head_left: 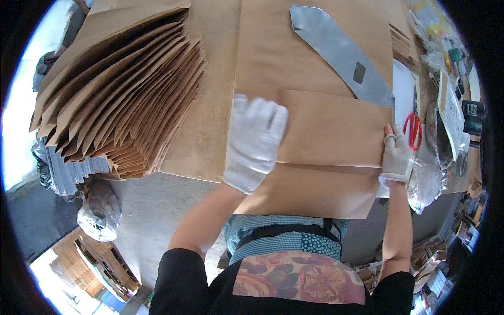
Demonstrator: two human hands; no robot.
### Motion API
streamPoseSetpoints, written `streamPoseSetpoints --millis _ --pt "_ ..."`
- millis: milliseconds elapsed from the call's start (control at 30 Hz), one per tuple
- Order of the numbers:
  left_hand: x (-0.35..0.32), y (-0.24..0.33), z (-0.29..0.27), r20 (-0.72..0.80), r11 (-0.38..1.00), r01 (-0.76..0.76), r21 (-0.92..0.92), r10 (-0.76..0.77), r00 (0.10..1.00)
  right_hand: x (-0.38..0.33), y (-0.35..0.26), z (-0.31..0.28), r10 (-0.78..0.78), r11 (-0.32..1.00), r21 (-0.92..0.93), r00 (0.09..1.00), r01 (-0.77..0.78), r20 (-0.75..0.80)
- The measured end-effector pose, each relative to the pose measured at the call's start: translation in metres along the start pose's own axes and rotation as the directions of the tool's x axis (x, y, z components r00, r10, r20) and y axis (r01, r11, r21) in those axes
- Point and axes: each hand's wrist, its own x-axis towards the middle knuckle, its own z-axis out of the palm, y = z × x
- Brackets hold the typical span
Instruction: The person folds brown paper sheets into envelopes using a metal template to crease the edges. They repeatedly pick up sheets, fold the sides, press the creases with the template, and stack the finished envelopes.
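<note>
A folded brown paper sheet (325,128) lies in front of me, with a horizontal crease across it and its lower flap reaching my waist. On its left part rests my left hand (255,139), in a white knit glove. Its fingers bend down away from view, and whatever they may hold is hidden. My right hand (397,155), also gloved but with a bare thumb tip, is at the sheet's right edge. The thumb lies at the edge and the fingers close beside it. Beyond the fold, a grey flat template-like strip (336,50) lies slantwise on brown paper.
A fanned stack of folded brown paper (126,89) fills the table's left side. Red-handled scissors (413,131) lie beside my right hand, near a clear plastic bag (424,184) and assorted clutter. Another plastic bag (100,212) hangs below the table's left corner.
</note>
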Motion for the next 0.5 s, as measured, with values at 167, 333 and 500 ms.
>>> streamPoseSetpoints --millis 167,333,500 --pt "0.018 0.018 -0.011 0.183 0.987 0.07 -0.145 -0.043 0.982 0.001 -0.016 0.009 -0.504 0.708 -0.627 0.854 0.325 -0.127" --pt "0.041 0.029 -0.013 0.345 0.988 0.155 0.007 -0.148 0.927 -0.035 -0.129 0.085 -0.691 0.718 -0.005 0.713 0.696 -0.117" --pt "0.025 0.012 -0.001 0.135 0.984 0.111 -0.142 -0.092 0.987 -0.022 -0.095 0.072 -0.594 0.795 0.012 0.782 0.607 -0.19"
